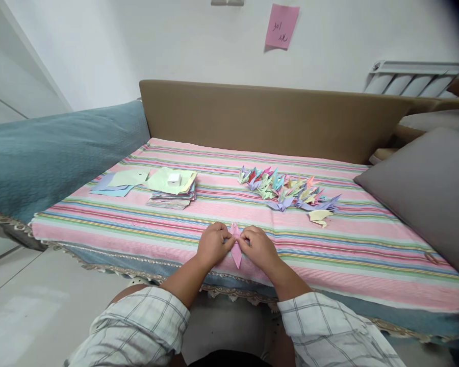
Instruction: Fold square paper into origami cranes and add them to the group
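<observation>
A pink folded paper (236,254), long and pointed at its near end, lies on the striped cloth close to the sofa's front edge. Two narrow points stick out at its far end. My left hand (214,243) pinches its left side, with thumb and fingers closed. From the right, my right hand (257,246) pinches the same paper, its fingertips almost meeting the left ones. Beyond my right hand sits a group of folded paper cranes (281,187) in several colours. One pale yellow crane (320,216) is the nearest of them.
A stack of paper squares (172,199) with a small white box (174,179) on top stands at the left. Loose sheets (117,182) lie beside it. A grey cushion (424,193) leans at the right. The brown backrest (268,120) closes off the far side.
</observation>
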Action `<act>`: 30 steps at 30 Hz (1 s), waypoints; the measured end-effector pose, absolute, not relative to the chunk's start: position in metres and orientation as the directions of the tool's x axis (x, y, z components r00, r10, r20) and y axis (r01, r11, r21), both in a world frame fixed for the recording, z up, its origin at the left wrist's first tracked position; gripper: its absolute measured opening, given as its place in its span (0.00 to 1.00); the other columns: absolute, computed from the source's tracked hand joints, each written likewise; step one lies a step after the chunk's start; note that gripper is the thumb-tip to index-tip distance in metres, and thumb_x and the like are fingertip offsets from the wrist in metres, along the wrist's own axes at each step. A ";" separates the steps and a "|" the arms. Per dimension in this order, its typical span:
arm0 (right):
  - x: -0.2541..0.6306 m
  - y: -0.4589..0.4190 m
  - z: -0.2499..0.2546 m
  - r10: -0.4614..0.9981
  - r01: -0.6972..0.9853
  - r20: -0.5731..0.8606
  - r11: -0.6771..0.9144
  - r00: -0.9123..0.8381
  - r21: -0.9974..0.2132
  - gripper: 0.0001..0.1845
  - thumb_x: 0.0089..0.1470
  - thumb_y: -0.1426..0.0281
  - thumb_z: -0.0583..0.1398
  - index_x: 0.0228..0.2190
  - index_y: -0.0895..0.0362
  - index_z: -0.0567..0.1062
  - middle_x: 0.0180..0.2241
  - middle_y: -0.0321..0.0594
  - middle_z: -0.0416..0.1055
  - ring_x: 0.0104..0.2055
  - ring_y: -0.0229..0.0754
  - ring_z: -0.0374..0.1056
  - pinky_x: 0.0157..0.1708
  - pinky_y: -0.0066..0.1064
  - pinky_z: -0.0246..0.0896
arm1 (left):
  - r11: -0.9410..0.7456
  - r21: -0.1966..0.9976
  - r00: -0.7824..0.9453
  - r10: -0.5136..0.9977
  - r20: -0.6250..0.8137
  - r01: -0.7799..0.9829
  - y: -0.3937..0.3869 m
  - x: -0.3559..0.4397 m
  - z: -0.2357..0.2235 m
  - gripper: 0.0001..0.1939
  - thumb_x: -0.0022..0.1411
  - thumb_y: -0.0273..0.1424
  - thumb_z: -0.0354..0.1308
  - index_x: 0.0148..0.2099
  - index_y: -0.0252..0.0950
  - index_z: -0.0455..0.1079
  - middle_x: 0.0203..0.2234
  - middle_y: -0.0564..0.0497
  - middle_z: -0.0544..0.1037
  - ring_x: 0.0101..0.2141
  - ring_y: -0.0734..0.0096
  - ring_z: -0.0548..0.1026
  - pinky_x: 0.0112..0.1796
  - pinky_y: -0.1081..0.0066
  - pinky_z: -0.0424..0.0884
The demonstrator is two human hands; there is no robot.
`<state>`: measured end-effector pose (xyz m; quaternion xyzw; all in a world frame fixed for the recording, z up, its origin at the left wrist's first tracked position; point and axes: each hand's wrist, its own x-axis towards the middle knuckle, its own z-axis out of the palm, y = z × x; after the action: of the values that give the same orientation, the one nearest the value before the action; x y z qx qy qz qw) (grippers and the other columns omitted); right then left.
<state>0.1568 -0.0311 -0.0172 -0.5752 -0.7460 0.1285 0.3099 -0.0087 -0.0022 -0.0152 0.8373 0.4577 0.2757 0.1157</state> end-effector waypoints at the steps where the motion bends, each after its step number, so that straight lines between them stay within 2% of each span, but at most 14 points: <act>1: 0.156 -0.031 -0.019 0.938 0.784 0.321 0.296 -0.131 -0.545 0.09 0.52 0.71 0.57 0.21 0.55 0.69 0.30 0.39 0.69 0.38 0.41 0.63 0.39 0.31 0.57 | -0.548 0.443 0.418 0.834 0.361 0.710 -0.002 -0.008 -0.017 0.08 0.55 0.33 0.58 0.29 0.38 0.76 0.30 0.49 0.73 0.35 0.67 0.69 0.38 0.67 0.64; 8: 0.155 -0.030 -0.022 0.941 0.805 0.329 0.258 -0.083 -0.534 0.08 0.49 0.71 0.58 0.20 0.55 0.67 0.27 0.38 0.66 0.34 0.40 0.62 0.35 0.30 0.56 | -0.507 0.439 0.372 0.856 0.360 0.742 -0.003 -0.007 -0.017 0.05 0.53 0.33 0.61 0.31 0.37 0.73 0.31 0.49 0.73 0.37 0.65 0.68 0.40 0.65 0.62; 13: 0.153 -0.033 -0.018 0.952 0.821 0.301 0.216 -0.057 -0.528 0.09 0.49 0.70 0.58 0.19 0.55 0.65 0.27 0.37 0.66 0.34 0.41 0.62 0.34 0.29 0.55 | -0.485 0.431 0.360 0.868 0.342 0.761 -0.005 -0.007 -0.014 0.07 0.52 0.34 0.62 0.33 0.36 0.70 0.30 0.50 0.71 0.36 0.65 0.67 0.39 0.66 0.62; 18: 0.154 -0.034 -0.018 0.948 0.785 0.315 0.230 -0.048 -0.575 0.03 0.50 0.70 0.58 0.26 0.55 0.69 0.31 0.38 0.68 0.37 0.42 0.63 0.36 0.31 0.56 | -0.513 0.439 0.391 0.855 0.341 0.738 -0.004 -0.009 -0.015 0.06 0.54 0.34 0.61 0.33 0.37 0.71 0.31 0.50 0.72 0.37 0.65 0.67 0.40 0.65 0.62; 20: 0.156 -0.034 -0.018 0.948 0.753 0.308 0.258 -0.077 -0.605 0.03 0.50 0.68 0.59 0.28 0.54 0.71 0.32 0.38 0.69 0.38 0.42 0.63 0.37 0.31 0.57 | -0.520 0.458 0.397 0.852 0.341 0.721 -0.002 -0.010 -0.015 0.06 0.54 0.34 0.60 0.34 0.38 0.72 0.33 0.50 0.73 0.38 0.65 0.68 0.40 0.65 0.62; 25: 0.161 -0.032 -0.017 0.956 0.717 0.268 0.271 -0.122 -0.642 0.05 0.50 0.70 0.59 0.24 0.55 0.71 0.33 0.38 0.69 0.39 0.41 0.63 0.39 0.32 0.57 | -0.548 0.482 0.459 0.836 0.299 0.684 0.002 -0.016 -0.014 0.10 0.49 0.36 0.65 0.36 0.39 0.75 0.36 0.49 0.72 0.40 0.63 0.68 0.43 0.64 0.63; 30: 0.161 -0.029 -0.018 0.953 0.741 0.273 0.279 -0.134 -0.611 0.09 0.52 0.70 0.58 0.21 0.55 0.68 0.31 0.38 0.68 0.38 0.41 0.63 0.38 0.31 0.56 | -0.555 0.473 0.468 0.832 0.298 0.685 0.004 -0.017 -0.014 0.05 0.52 0.34 0.63 0.32 0.40 0.76 0.32 0.51 0.71 0.38 0.66 0.68 0.42 0.65 0.63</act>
<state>0.1606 -0.0292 -0.0184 -0.5765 -0.7343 0.1672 0.3169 -0.0168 0.0043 -0.0143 0.8443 0.4491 0.2537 0.1451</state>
